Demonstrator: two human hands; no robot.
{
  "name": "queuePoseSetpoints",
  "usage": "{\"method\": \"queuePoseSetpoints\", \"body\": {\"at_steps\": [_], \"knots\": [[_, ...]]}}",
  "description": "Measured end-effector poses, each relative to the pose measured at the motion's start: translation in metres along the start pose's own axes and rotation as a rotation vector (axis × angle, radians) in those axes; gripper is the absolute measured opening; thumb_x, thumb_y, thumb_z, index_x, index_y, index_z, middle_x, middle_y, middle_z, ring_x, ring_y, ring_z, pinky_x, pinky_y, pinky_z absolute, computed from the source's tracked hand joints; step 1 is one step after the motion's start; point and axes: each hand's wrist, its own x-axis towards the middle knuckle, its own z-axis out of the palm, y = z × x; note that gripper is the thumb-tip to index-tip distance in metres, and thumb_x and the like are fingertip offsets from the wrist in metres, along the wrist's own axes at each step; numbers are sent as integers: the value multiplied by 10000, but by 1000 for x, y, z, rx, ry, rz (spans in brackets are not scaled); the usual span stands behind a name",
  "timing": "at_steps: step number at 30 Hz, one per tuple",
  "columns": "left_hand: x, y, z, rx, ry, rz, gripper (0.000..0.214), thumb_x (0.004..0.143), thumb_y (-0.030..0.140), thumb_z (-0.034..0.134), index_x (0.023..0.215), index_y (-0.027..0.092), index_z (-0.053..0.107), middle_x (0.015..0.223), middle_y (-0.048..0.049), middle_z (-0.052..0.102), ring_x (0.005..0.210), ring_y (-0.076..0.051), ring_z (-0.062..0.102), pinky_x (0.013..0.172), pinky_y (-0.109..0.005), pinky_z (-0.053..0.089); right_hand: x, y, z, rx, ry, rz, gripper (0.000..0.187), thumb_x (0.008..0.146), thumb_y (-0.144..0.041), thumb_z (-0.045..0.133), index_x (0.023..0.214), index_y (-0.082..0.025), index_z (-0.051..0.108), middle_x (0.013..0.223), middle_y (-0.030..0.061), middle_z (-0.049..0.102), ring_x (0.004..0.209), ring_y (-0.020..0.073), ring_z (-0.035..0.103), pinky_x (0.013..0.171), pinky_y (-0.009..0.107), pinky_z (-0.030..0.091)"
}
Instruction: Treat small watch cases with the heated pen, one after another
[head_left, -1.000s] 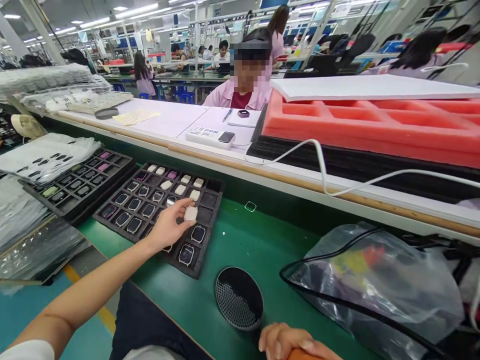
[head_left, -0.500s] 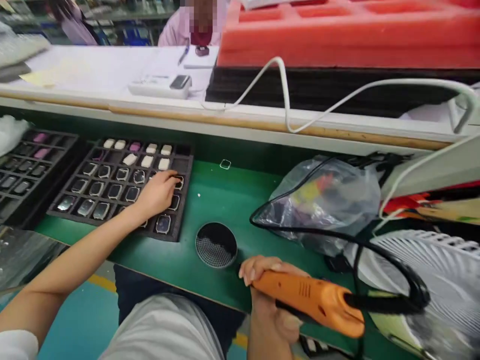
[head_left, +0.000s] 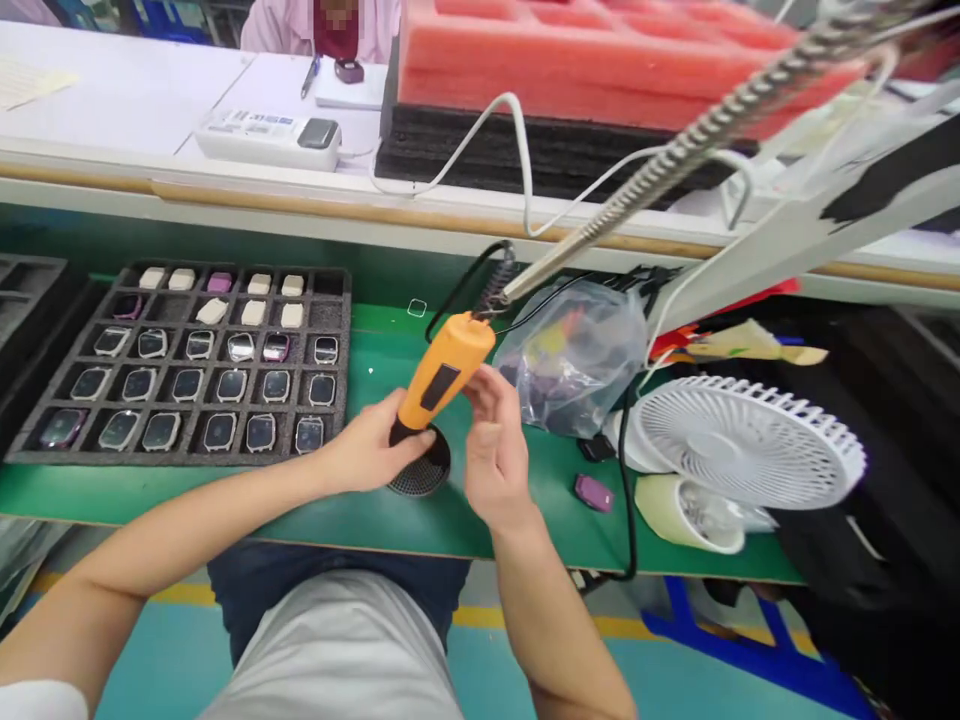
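Observation:
An orange power tool [head_left: 444, 372] hangs tilted over a round black mesh grille [head_left: 426, 478] set in the green bench top [head_left: 375, 505]. My right hand [head_left: 491, 450] grips the tool's body from the right side. My left hand [head_left: 371, 450] is closed round the tool's black lower end, just above the grille; whether it also pinches a small part there is hidden. A black coiled cable [head_left: 491, 285] runs up from the tool's top. Left of my hands lies a black foam tray [head_left: 180, 458] with several watch cases in its cells.
A crumpled clear plastic bag [head_left: 574, 350] lies right behind the tool. A white fan [head_left: 750, 440] lies to the right, with a small purple part [head_left: 592, 492] near it. On the raised shelf sit a power strip [head_left: 262, 135] and red foam trays [head_left: 600, 60]. A person [head_left: 322, 25] sits opposite.
My left hand has left the tray and come to the tool's lower end. My right hand has lifted the orange tool from the bench edge to above the grille. The view has tilted down.

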Motion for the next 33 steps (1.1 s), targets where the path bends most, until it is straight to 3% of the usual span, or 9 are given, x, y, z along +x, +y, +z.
{"method": "queuePoseSetpoints", "body": {"at_steps": [3,5,7,9,13,18,24,28,33], "knots": [[6,-11,-27,10,110,-50,221,1003,407,611,1074,199,598,906,-18,653,791,-167,613,735,-276,495,-31,14,-2,-348,-68,115,810,920,-591,633,1580,-251,308,1613,167,405,1483,370,413,1223,706,331],[4,-16,-38,16,189,-63,240,981,432,653,1039,203,614,889,-4,650,781,-160,600,730,-271,473,-52,25,8,-496,-174,137,979,833,-655,713,1604,-246,270,1651,184,347,1524,413,349,1223,721,321],[2,-21,-45,14,279,-75,275,964,464,683,1021,200,627,890,0,658,791,-158,605,746,-273,472,-62,35,18,-595,-250,130,977,833,-673,698,1603,-244,277,1690,181,268,1556,421,283,1242,720,288],[0,-25,-49,6,376,-92,316,960,498,692,999,191,631,874,2,657,785,-154,605,752,-277,476,-56,42,20,-637,-341,102,942,855,-671,669,1601,-247,281,1699,165,260,1561,400,282,1254,695,293],[0,-31,-54,-28,537,-119,376,964,535,693,964,165,630,863,-5,643,777,-148,603,766,-300,500,-22,45,-3,-676,-516,63,980,837,-684,681,1619,-280,251,1728,135,230,1580,392,265,1258,673,314],[0,-36,-54,-97,621,-120,417,978,571,664,926,160,623,842,-1,628,745,-141,597,738,-304,518,-4,45,-7,-778,-446,142,924,853,-683,657,1596,-269,297,1682,153,294,1539,398,321,1225,681,347],[-2,-37,-47,-76,603,-136,442,955,600,676,943,160,633,847,-8,647,763,-149,621,757,-316,534,-6,53,1,-744,-388,128,883,871,-646,654,1588,-266,306,1676,144,309,1530,380,338,1224,661,358],[-3,-33,-44,-69,602,-162,544,865,706,700,924,166,664,847,-39,692,776,-185,656,744,-310,540,-4,53,5,-755,-304,104,822,873,-654,644,1538,-246,385,1625,147,372,1498,372,372,1216,662,357],[-3,-33,-46,-58,611,-218,641,721,785,755,869,165,693,820,-64,709,793,-244,667,778,-356,543,6,57,14,-725,-340,-6,827,873,-696,617,1528,-238,404,1609,144,409,1465,345,430,1184,614,418]]}}
